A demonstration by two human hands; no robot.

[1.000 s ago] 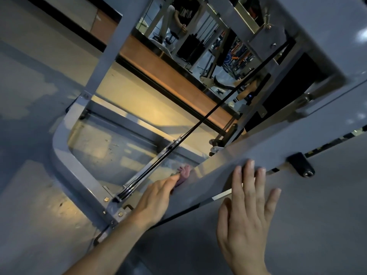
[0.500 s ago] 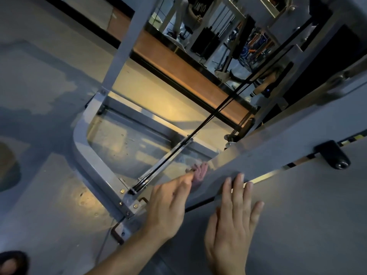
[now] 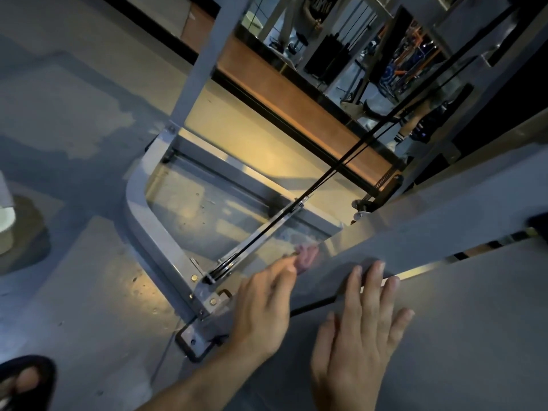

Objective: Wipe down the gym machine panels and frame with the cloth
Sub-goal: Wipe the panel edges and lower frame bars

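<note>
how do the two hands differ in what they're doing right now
The left hand holds the pink cloth at its fingertips against the far side of the grey panel; the right hand holds nothing. The left hand's fingers reach over the panel's edge, while the right hand lies flat on the near face with fingers spread. The left forearm is in view; the right hand is cut off near the wrist. Both touch the same panel.

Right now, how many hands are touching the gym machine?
2. The left hand holds a pink cloth against the grey panel's edge; the right hand lies flat on the panel beside it.
</note>
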